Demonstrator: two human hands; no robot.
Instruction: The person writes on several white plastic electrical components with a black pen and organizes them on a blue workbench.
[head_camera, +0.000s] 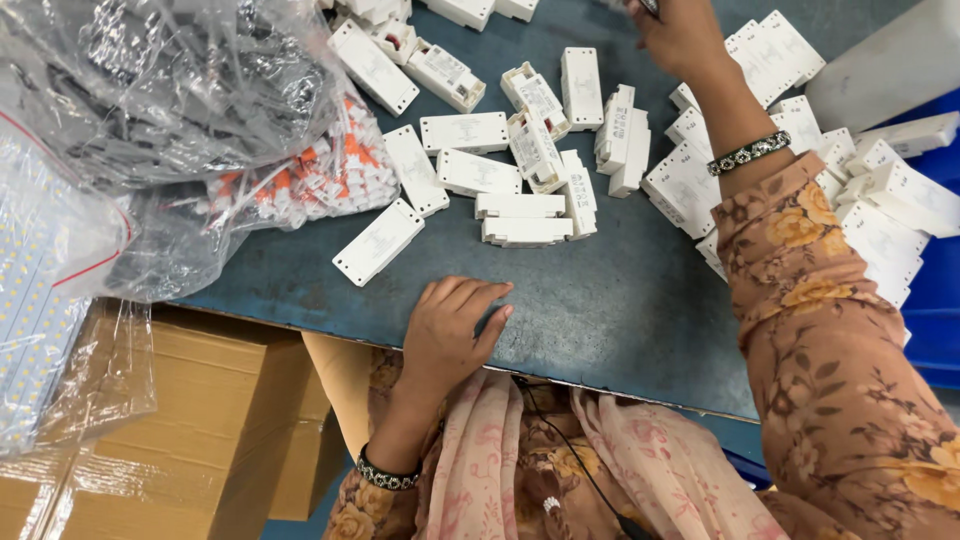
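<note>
White plastic housings (520, 170) lie scattered loose across the blue-grey table (620, 310), none gathered or stacked in order, so most sorting looks undone. At six o'clock the left hand (445, 335) rests flat on the table edge, fingers released, holding nothing. At twelve o'clock the right hand (680, 35) reaches out; whether it grasps anything I cannot tell.
</note>
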